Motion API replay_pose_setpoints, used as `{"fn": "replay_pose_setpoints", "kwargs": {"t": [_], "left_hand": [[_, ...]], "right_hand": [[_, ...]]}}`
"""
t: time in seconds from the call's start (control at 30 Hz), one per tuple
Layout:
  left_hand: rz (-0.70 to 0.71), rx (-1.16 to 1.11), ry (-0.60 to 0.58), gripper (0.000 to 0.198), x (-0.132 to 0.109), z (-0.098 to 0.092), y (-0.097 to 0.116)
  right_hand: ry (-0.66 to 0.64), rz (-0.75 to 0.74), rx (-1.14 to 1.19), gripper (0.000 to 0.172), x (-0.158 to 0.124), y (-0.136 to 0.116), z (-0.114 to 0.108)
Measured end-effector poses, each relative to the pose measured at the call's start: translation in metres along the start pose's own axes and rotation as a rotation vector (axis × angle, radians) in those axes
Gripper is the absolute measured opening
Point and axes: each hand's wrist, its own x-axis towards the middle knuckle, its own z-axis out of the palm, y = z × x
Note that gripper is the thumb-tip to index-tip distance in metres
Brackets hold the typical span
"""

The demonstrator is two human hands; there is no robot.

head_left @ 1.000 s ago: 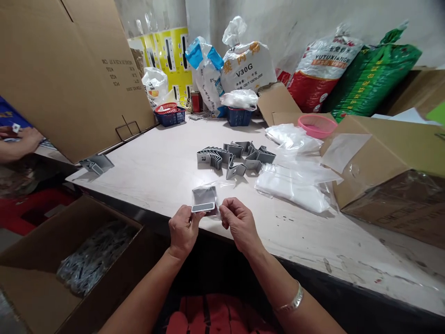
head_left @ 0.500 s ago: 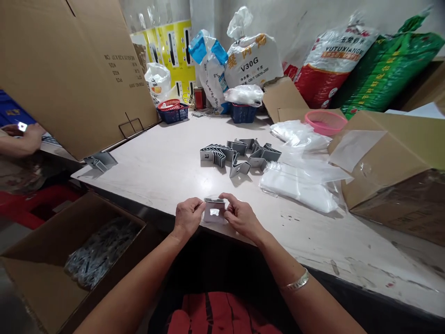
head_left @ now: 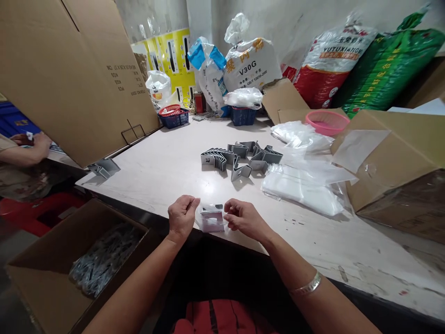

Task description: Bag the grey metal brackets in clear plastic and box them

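A bent metal bracket in a clear plastic bag (head_left: 212,220) lies at the table's front edge, between my two hands. My left hand (head_left: 183,215) is closed just left of the bag, thumb and forefinger pinched; what they hold, if anything, cannot be made out. To the right, my right hand (head_left: 243,217) has curled fingers with thumb and forefinger apart, its tips close to the bag's edge. Whether they touch it is unclear. Farther back stands a nested row of grey metal brackets (head_left: 217,159), with several loose brackets (head_left: 261,160) beside it.
Clear plastic bags (head_left: 302,190) are stacked at right, near an open carton (head_left: 392,171). Below the table at left, a cardboard box (head_left: 45,273) holds bagged pieces. A tall carton (head_left: 79,69) blocks the left side; another person's hand (head_left: 41,144) shows behind it.
My left hand has come away to the left and my right hand has loosened from the bagged bracket. The bag now lies lower, tilted back on the table edge.
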Motion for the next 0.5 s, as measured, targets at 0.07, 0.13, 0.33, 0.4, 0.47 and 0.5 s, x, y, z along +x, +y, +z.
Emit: {"fn": "replay_pose_setpoints", "kwargs": {"t": [0.07,0.13,0.33,0.4,0.47,0.5], "left_hand": [[0.048,0.012,0.016,0.022,0.001,-0.004,-0.001],[0.098,0.001,-0.014,0.020,0.002,-0.006,0.000],[0.209,0.039,-0.195,0.022,0.001,-0.005,0.007],[0.207,0.075,-0.241,0.018,0.002,-0.004,0.004],[0.171,0.172,-0.265,0.024,0.004,-0.003,0.001],[0.150,0.250,-0.279,0.027,0.006,-0.002,0.001]], "right_hand": [[0.076,0.044,0.087,0.008,0.001,0.004,0.002],[0.169,0.037,0.122,0.011,0.002,0.005,0.006],[0.084,0.027,0.365,0.028,0.006,0.003,0.022],[0.055,0.110,0.466,0.029,0.010,0.004,0.026],[0.062,0.172,0.521,0.029,0.015,0.006,0.029],[0.059,0.192,0.534,0.028,0.018,0.006,0.029]]}}
